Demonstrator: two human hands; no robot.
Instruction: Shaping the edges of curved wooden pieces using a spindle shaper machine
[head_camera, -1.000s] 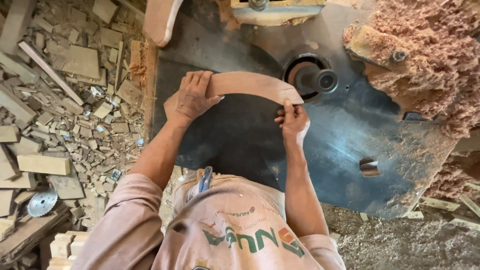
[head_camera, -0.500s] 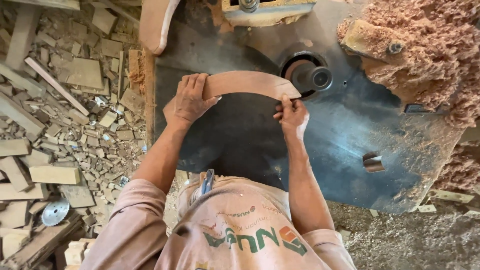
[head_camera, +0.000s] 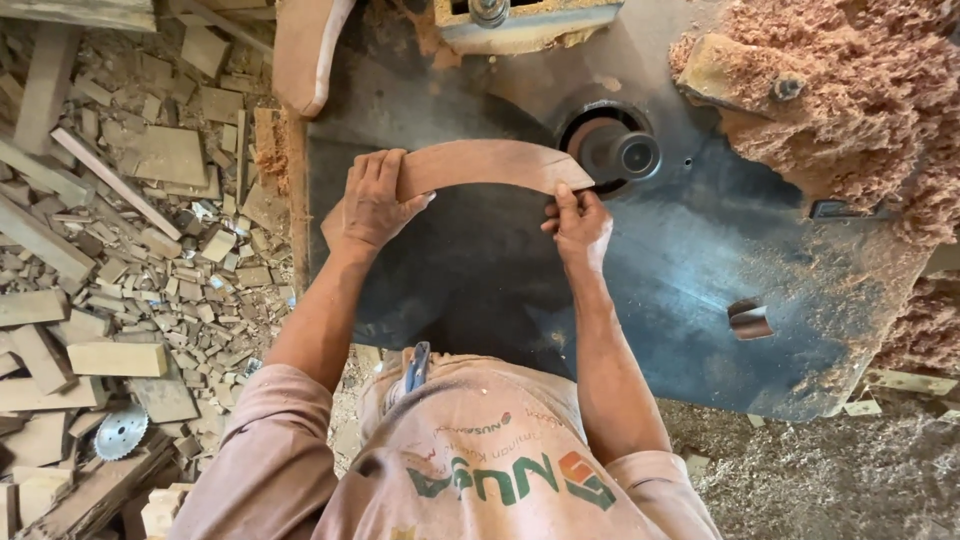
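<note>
The left hand is laid over the left end of a curved wooden piece, fingers wrapped over its upper edge and the thumb stretched along its lower edge, so that the end is clasped from above. The right hand is set at the right end of the same piece, thumb and fingertips pinching its lower edge near the tip. The curved wooden piece is seen lying flat on a dark metal machine table, arched upward between the two hands, its right tip held against or just beside a round spindle cutter that stands in a circular opening of the table; whether the two are in contact cannot be told. A pile of reddish wood shavings is heaped over the table's far right corner and edge. A second rounded wooden blank is rested at the table's upper left edge. To the left of the table, the floor is covered with offcut wood blocks in many sizes, and a circular saw blade is noted lying among them near the lower left. A blue pen is clipped at the collar of the person's pale shirt.
</note>
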